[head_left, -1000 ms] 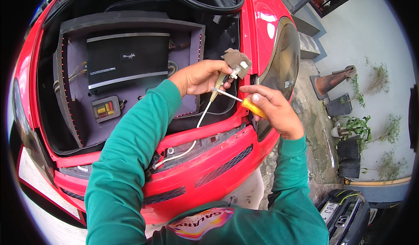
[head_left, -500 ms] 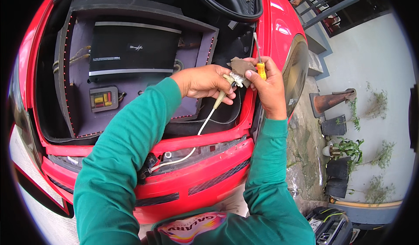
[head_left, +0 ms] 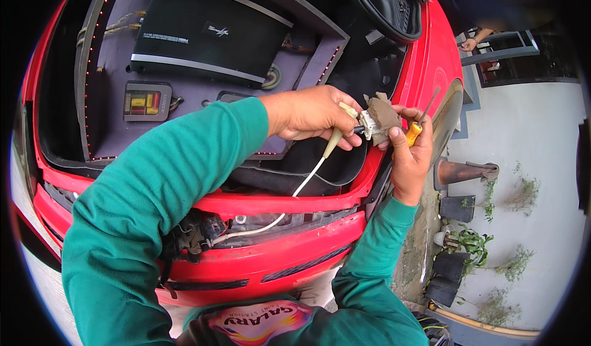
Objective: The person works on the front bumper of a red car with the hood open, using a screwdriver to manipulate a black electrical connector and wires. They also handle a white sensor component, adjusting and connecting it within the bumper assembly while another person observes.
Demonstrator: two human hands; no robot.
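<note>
The white fitting (head_left: 369, 126) is up between the 2 hands, not seated on the red car (head_left: 320, 238), so the work looks unfinished. The left hand (head_left: 326, 118) pinches the cream handle (head_left: 333, 143), and the white cable (head_left: 306, 180) runs from it towards 7 o'clock, to the black latch parts (head_left: 212, 228). The right hand (head_left: 409, 152) grips a brown scrap (head_left: 383, 113) against the fitting and also holds a yellow-handled screwdriver (head_left: 414, 133), its blade pointing to 1 o'clock, clear of the fitting; driving a screw seems not under way. Fingers and scrap hide the join, so I cannot tell whether it is fastened. From the fitting, a black amplifier (head_left: 203, 47) lies at 10 o'clock, a small module (head_left: 148, 101) at 9, a cone (head_left: 465, 172) at 4, potted plants (head_left: 471, 244) at 5, and a co-worker's hand (head_left: 469, 44) at 2.
</note>
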